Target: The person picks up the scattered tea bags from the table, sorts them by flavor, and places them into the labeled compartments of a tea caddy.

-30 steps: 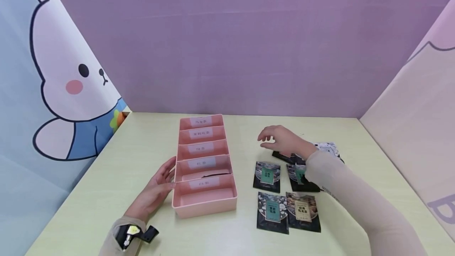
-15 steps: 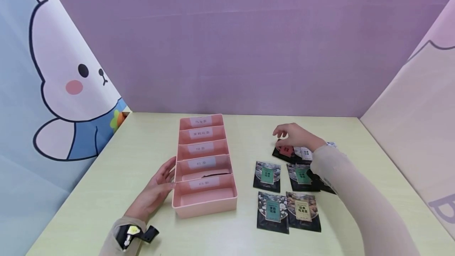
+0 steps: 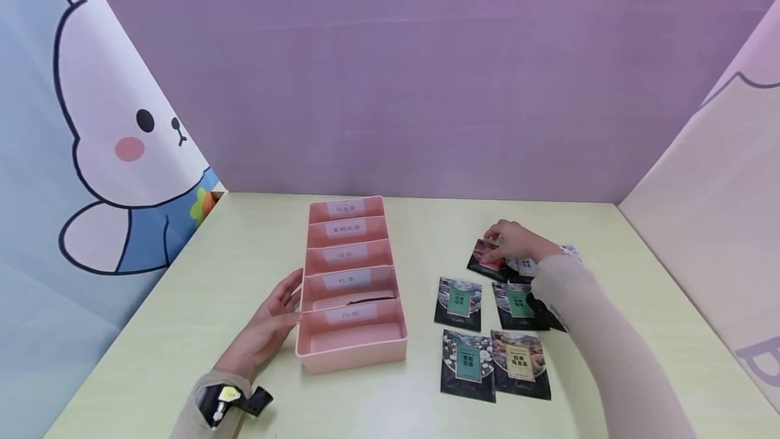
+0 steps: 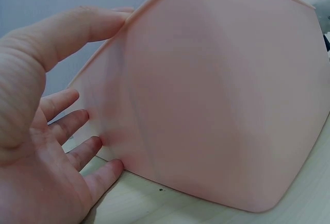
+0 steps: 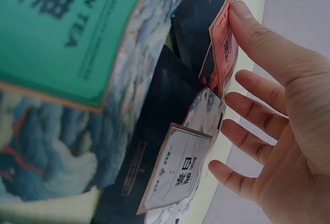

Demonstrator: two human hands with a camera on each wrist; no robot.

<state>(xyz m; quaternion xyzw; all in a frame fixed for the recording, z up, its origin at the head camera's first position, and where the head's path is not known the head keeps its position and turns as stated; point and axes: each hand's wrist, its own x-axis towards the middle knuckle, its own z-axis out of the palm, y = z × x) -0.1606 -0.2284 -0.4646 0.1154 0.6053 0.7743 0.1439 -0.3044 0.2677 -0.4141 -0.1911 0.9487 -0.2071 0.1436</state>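
Note:
My left hand (image 3: pixel 268 330) rests against the left side of a pink divided box (image 3: pixel 353 360). In the left wrist view its thumb lies at the rim and the extended fingertips touch the outer wall (image 4: pixel 206 105). Over at the back right, my right hand (image 3: pixel 518 241) reaches over a black tea packet with a red label (image 3: pixel 478 259). The thumb touches that red label (image 5: pixel 223 44) in the right wrist view, with the other fingers spread beyond the packet's far edge. A white-labelled tea packet (image 5: pixel 178 167) lies beside it, under the hand.
Green-labelled tea packets (image 3: pixel 458 303) lie nearer, with a jasmine packet (image 3: pixel 468 364) and a yellow-labelled packet (image 3: pixel 520 364) in front. Paper labels (image 3: pixel 346 280) mark the box's compartments; a dark packet edge (image 3: pixel 370 301) shows in one. A purple backdrop (image 3: pixel 390 87) stands behind the table.
My right hand has moved right and down from above the table onto the red-labelled tea packet, its thumb now on the label. The left hand has stayed at the box.

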